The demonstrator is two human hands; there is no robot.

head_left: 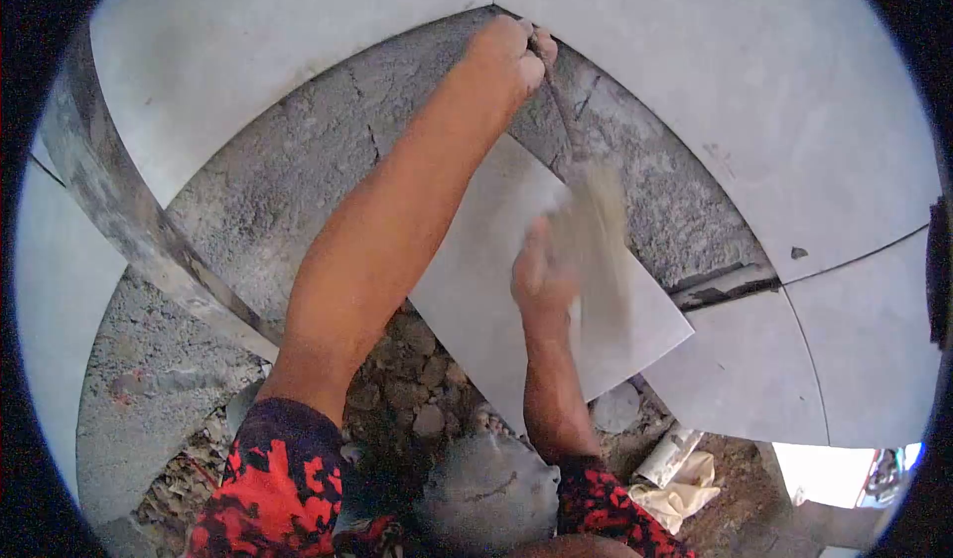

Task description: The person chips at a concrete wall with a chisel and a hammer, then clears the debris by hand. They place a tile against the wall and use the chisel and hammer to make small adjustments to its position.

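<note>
Smooth pale laid tiles (754, 111) ring a rough, cracked grey mortar bed (288, 181). One loose flat four-cornered tile (476, 300), matt light grey, lies between the bed and lumpy rubble (417, 399). The left hand (511, 47) is clenched round one thin dark rod (561, 111). The right hand (541, 275), over the tile, is blurred, its grip unclear.

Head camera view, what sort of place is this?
Probably a floor-tiling job on a building site: laid grey tiles ring a bare mortar bed, a loose tile lies on it, rubble sits beside, and the left hand grips a thin tool handle.
</note>
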